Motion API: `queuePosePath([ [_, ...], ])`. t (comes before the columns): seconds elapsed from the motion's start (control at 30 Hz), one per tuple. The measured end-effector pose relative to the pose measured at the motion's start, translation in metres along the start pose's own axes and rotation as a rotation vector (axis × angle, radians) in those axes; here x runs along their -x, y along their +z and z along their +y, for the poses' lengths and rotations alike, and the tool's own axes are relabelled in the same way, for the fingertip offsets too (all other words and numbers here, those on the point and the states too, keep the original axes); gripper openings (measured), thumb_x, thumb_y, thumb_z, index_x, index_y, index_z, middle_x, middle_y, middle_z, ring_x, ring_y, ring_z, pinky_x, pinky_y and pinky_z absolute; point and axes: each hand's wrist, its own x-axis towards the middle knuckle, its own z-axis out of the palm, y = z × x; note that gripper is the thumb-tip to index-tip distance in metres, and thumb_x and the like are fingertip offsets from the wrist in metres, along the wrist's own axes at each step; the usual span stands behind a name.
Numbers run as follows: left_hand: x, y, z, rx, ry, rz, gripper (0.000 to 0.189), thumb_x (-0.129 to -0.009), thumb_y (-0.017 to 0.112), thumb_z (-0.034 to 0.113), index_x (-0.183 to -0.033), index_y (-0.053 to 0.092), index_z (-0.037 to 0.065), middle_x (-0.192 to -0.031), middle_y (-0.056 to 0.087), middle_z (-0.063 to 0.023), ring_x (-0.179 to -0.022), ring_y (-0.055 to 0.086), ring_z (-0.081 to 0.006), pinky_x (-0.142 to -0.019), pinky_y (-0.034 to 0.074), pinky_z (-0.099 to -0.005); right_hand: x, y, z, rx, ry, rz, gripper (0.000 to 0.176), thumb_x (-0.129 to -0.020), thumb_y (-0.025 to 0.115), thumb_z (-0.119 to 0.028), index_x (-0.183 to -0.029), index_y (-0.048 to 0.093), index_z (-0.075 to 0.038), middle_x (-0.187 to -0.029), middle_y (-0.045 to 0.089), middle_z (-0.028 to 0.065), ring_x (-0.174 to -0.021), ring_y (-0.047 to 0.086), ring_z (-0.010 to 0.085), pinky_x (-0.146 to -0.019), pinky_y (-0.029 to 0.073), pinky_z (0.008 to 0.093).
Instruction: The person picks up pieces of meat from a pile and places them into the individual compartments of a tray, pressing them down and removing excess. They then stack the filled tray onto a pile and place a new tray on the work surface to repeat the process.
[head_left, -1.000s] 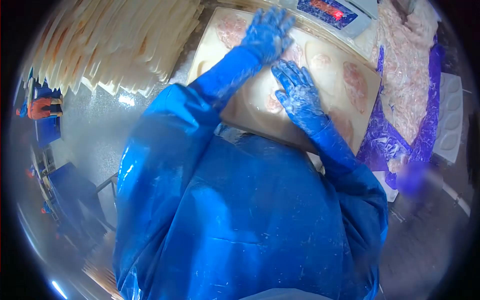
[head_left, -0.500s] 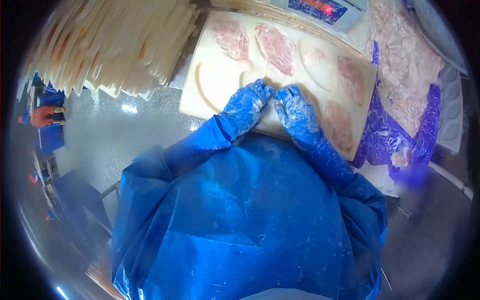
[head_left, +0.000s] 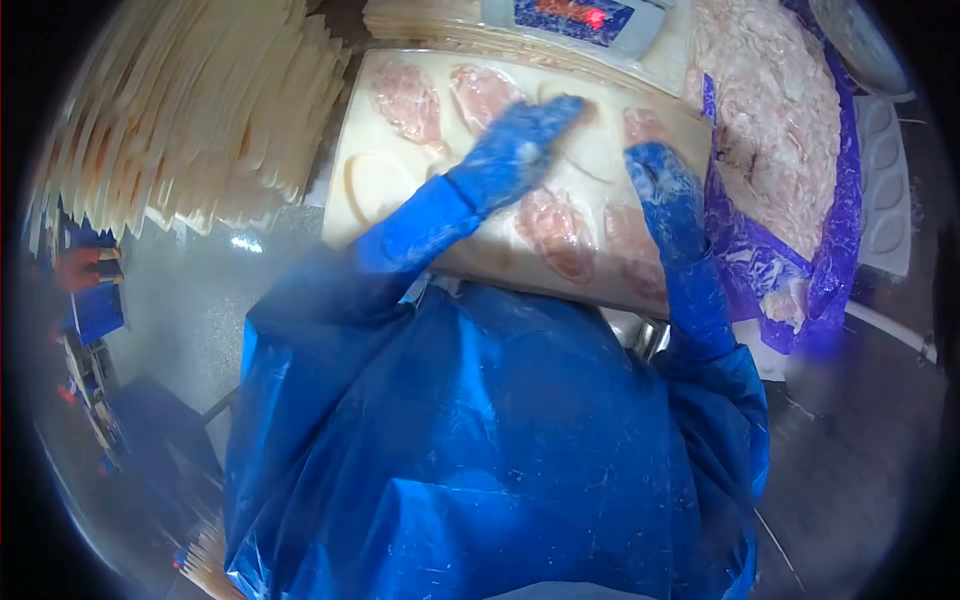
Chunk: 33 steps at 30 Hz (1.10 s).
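Note:
A cream mould tray (head_left: 460, 250) with oval recesses lies in front of me. Pale pink meat portions fill several recesses, among them one at the upper left (head_left: 407, 103) and one at the near middle (head_left: 556, 233). My left hand (head_left: 515, 155), in a wet blue glove, reaches over the tray's middle with fingers stretched out and slightly blurred; it partly covers a meat portion (head_left: 483, 95). On the right side of the tray, my right hand (head_left: 665, 190) has curled fingers just below another portion (head_left: 643, 126). Whatever may be inside those fingers is hidden.
A heap of pale meat (head_left: 775, 130) sits on purple plastic sheeting (head_left: 835, 275) to the right. Stacked cream trays (head_left: 190, 110) stand at the left. Behind the tray is a device with a red-lit display (head_left: 575, 20). A person (head_left: 85, 270) appears at far left.
My hands have parted from the tray's near edge. The left moved forward over the tray, the right moved to its right side. A meat portion now shows in the near-middle recess.

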Motion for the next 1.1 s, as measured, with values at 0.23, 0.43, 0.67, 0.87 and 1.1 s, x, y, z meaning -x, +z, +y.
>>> queuePosePath([
  [0.23,-0.009,0.021,-0.02,-0.192,-0.079,0.034,0.031,-0.084,0.059,0.004,-0.114,0.068,0.007,-0.117,0.069,-0.0117,-0.111,0.062,-0.0355,-0.098,0.049,-0.041,-0.052,0.044,-0.03,-0.388,-0.048,0.386,0.02,-0.088,0.066,-0.009,-0.107,0.068,-0.005,-0.106,0.068,0.0141,-0.103,0.062,0.0317,-0.092,0.048,0.0419],
  [0.43,-0.003,0.001,-0.028,-0.283,0.046,0.052,0.032,-0.081,0.061,0.004,-0.11,0.071,0.014,-0.114,0.07,-0.0073,-0.112,0.061,-0.0305,-0.102,0.044,-0.0493,-0.037,0.074,0.001,-0.119,-0.206,0.112,0.014,-0.093,0.058,-0.017,-0.102,0.066,-0.011,-0.096,0.065,0.0095,-0.092,0.061,0.0277,-0.084,0.047,0.041],
  [0.67,-0.013,0.007,-0.031,-0.343,0.019,-0.067,0.038,-0.081,0.061,0.004,-0.116,0.07,0.019,-0.123,0.067,-0.0036,-0.119,0.058,-0.0272,-0.111,0.037,-0.046,-0.017,0.07,0.006,0.069,-0.228,0.002,0.021,-0.091,0.057,-0.012,-0.108,0.07,-0.009,-0.103,0.069,0.0093,-0.096,0.062,0.0296,-0.091,0.047,0.0427],
  [0.87,-0.018,0.015,-0.027,-0.41,0.025,-0.106,0.041,-0.081,0.064,0.007,-0.119,0.068,0.02,-0.128,0.065,-0.0045,-0.127,0.054,-0.0243,-0.117,0.03,-0.0464,-0.021,0.054,-0.029,0.302,-0.088,-0.064,0.039,-0.083,0.06,-0.013,-0.121,0.064,-0.013,-0.122,0.063,0.0042,-0.112,0.057,0.024,-0.102,0.041,0.0421],
  [1.1,-0.02,-0.01,-0.026,-0.547,-0.027,-0.361,0.054,-0.083,0.065,0.011,-0.136,0.058,0.019,-0.144,0.054,-0.0037,-0.138,0.044,-0.0257,-0.121,0.023,-0.0438,-0.004,0.065,-0.016,0.059,-0.272,-0.06,0.042,-0.085,0.059,-0.011,-0.127,0.061,-0.008,-0.13,0.061,0.0093,-0.125,0.052,0.028,-0.109,0.038,0.0429],
])
